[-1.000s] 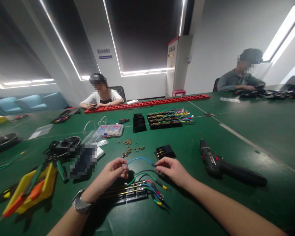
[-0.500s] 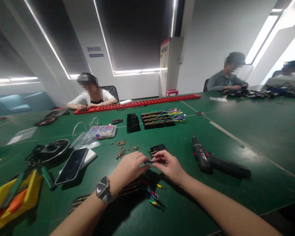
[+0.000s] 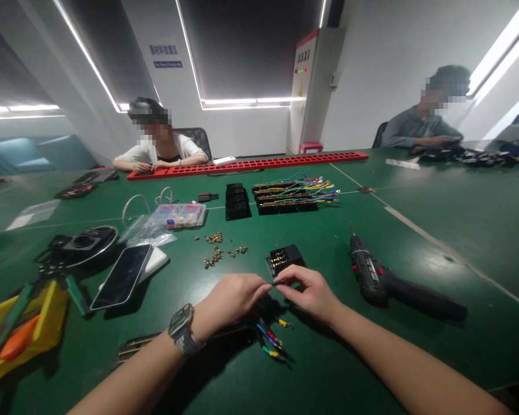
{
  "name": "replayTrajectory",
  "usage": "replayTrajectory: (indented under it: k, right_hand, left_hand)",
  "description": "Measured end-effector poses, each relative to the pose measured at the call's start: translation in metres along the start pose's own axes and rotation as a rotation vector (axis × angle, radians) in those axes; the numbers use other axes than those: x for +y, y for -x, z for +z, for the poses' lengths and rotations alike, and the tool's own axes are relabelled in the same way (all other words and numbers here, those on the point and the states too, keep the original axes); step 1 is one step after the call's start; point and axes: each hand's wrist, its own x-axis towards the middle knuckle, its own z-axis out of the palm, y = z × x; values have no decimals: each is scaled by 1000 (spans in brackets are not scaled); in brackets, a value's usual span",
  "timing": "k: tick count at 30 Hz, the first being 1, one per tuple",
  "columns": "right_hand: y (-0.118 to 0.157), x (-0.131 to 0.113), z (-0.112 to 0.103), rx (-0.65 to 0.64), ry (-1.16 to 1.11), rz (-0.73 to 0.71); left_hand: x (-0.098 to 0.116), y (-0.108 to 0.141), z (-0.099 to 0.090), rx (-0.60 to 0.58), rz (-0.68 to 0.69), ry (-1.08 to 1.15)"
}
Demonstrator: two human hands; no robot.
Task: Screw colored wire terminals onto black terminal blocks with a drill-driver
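My left hand (image 3: 237,294), a watch on its wrist, meets my right hand (image 3: 307,291) at the fingertips. Both pinch a small dark piece (image 3: 278,283) between them, mostly hidden by the fingers. Just beyond my right hand lies a black terminal block (image 3: 285,258) with brass parts. Below my hands sits a strip assembly with coloured wires (image 3: 268,337), partly covered by my left forearm. Small brass screws (image 3: 214,256) are scattered on the green table (image 3: 328,357) beyond my left hand.
A cordless screwdriver (image 3: 384,282) lies at right. At left are a phone (image 3: 123,276), a yellow bin (image 3: 47,314) with tools, and a clear parts box (image 3: 184,215). Wired assemblies (image 3: 288,199) and black blocks (image 3: 237,202) stand farther back. Two people sit across the table.
The camera view has shifted, so the far table and people sit differently in it. My left fingers have drawn closer together against my right fingertips, and the black terminal block is less covered.
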Motion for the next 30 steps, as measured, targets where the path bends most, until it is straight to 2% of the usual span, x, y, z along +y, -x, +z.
replayTrajectory:
  k: [5,10,13,16,19,24,30]
  right_hand:
    - [-2,5,-5,7,115,-13]
    - [-13,27,-20,140,379,-17]
    - [-18,40,-25,56,537,-19]
    - [-18,43,-25,-18,523,-51]
    - [-16,38,-23,-66,488,-88]
    - [-16,33,-22,-105,449,-114]
    - [-18,36,-26,-123,406,-129]
  left_hand:
    - [8,-3,-4,-63,-91,236]
    - [5,0,-9,-26,-96,465]
    - [0,7,-10,7,-78,628]
    - [-4,15,-10,20,-56,825]
    - [-6,19,-11,82,14,946]
    - [-6,20,-12,166,100,952]
    - [-9,19,-9,126,82,966]
